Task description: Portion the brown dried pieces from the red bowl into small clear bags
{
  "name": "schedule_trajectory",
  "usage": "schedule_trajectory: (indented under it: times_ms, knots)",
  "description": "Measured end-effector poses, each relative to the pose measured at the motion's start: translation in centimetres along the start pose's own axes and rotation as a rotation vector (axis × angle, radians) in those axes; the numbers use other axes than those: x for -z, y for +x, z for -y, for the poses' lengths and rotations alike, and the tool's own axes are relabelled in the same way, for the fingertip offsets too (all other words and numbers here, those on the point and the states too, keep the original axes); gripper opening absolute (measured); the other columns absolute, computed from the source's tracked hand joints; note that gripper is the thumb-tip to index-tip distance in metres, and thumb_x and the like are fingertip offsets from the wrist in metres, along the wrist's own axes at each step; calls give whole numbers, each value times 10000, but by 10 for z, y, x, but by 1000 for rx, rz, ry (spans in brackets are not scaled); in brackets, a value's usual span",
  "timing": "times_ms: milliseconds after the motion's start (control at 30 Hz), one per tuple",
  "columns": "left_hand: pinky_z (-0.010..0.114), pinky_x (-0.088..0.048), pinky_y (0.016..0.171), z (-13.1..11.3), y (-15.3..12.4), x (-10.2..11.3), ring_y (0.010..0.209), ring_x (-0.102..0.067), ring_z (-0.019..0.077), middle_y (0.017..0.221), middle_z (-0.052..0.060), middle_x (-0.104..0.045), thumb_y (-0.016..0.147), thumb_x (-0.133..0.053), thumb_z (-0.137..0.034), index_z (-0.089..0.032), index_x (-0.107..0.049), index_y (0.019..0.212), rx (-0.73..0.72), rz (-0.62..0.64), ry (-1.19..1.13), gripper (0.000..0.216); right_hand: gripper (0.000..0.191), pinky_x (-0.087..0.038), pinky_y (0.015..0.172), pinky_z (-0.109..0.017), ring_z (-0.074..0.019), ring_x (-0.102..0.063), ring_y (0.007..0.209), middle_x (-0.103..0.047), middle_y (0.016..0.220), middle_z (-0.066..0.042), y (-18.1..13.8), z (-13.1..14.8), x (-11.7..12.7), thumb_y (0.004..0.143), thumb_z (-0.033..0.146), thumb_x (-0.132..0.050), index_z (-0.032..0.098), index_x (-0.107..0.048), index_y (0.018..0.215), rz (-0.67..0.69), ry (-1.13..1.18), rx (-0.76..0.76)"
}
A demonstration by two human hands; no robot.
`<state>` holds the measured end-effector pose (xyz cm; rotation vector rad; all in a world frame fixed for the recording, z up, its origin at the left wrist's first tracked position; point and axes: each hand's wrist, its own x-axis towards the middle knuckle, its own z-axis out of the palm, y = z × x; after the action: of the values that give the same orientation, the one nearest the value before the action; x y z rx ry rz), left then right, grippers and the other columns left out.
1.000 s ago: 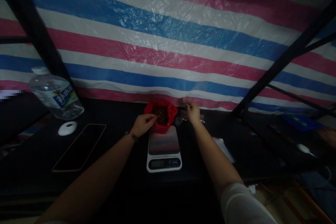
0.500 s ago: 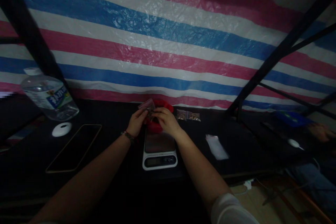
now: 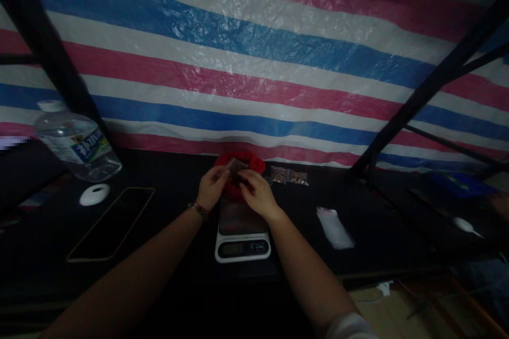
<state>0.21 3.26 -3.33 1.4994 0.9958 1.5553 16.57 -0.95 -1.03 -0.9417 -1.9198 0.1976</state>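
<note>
My left hand (image 3: 212, 186) and my right hand (image 3: 257, 194) meet over a small digital scale (image 3: 242, 230) on a dark table. Between their fingertips they pinch a small clear plastic bag (image 3: 236, 166) with something dark in it. Right behind the bag sits a red bowl (image 3: 254, 161), mostly hidden by my hands. Two small filled bags (image 3: 289, 176) lie on the table just right of the bowl.
A water bottle (image 3: 75, 140), a white round object (image 3: 94, 194) and a dark phone (image 3: 111, 222) lie at the left. Flat empty clear bags (image 3: 334, 226) lie at the right. A striped tarp (image 3: 254, 63) hangs behind, crossed by black frame bars (image 3: 413, 106).
My right hand came back from the small bags at the right to the middle. Both hands now hold a small bag in front of the red bowl and have turned it slightly.
</note>
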Motion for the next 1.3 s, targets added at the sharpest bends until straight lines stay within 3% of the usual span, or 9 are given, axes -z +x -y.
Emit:
schedule_trajectory:
  times_ms: [100,200,333,467,600,767,1033,1167,1300]
  knots:
    - [332,-500,827,-7,-4,0,879,-635,205,941,84,-691,795,-570,-420,-134,-687,910,-51,139,86,329,435,-386,1047,-361,-184,-464,1222,-504,1301,-101,-1,-1,-4,827,189,-530,218,-511,1261,5,-12,-40]
    - [322,-504,811,-10,-4,0,870,-634,201,930,82,-684,761,-614,-400,-145,-692,843,-103,204,134,279,474,-382,1054,-353,-184,-439,1250,-467,1339,-104,-3,-3,-6,816,199,-552,213,-489,1286,19,-6,-69]
    - [308,-523,736,-7,-3,-1,749,-642,179,799,56,-689,736,-641,-402,-144,-665,796,-23,280,141,266,429,-386,1049,-336,-180,-467,1217,-501,1300,-102,-3,-5,-6,810,195,-556,197,-537,1239,46,-22,-77]
    - [314,-538,734,-1,-5,-3,761,-653,177,883,76,-701,770,-586,-460,-140,-663,865,89,376,26,342,372,-389,1040,-330,-183,-483,1185,-518,1262,-101,-2,-7,-7,810,172,-538,187,-581,1179,12,-61,-92]
    - [283,-548,624,2,-6,-6,654,-645,152,794,53,-683,755,-590,-486,-138,-631,865,174,349,-69,366,331,-435,978,-328,-189,-519,1103,-551,1148,-103,0,-6,-7,808,176,-547,181,-593,1135,-74,-85,-119]
    - [211,-472,487,-4,-6,-3,496,-571,107,614,1,-611,761,-592,-449,-139,-614,750,135,330,78,311,219,-475,864,-316,-182,-578,937,-624,969,-65,0,-2,-8,787,190,-611,193,-644,1003,65,-68,-120]
    - [187,-404,458,-11,-8,1,466,-531,94,533,-11,-560,828,-502,-441,-146,-583,675,16,395,257,342,155,-465,762,-266,-145,-603,817,-665,875,-44,1,0,-3,851,201,-545,196,-691,902,157,-24,-173]
    - [189,-406,461,-10,-7,3,472,-532,89,586,1,-578,855,-455,-450,-150,-562,682,-21,468,234,363,172,-467,757,-258,-144,-624,807,-685,848,-34,2,-1,-3,854,209,-535,198,-706,865,90,77,-187]
    - [188,-404,475,-8,-8,3,486,-538,89,599,0,-577,875,-428,-401,-149,-562,703,-69,529,271,333,190,-469,712,-259,-148,-631,751,-693,792,-24,2,-5,-3,855,221,-524,202,-708,810,71,34,-212]
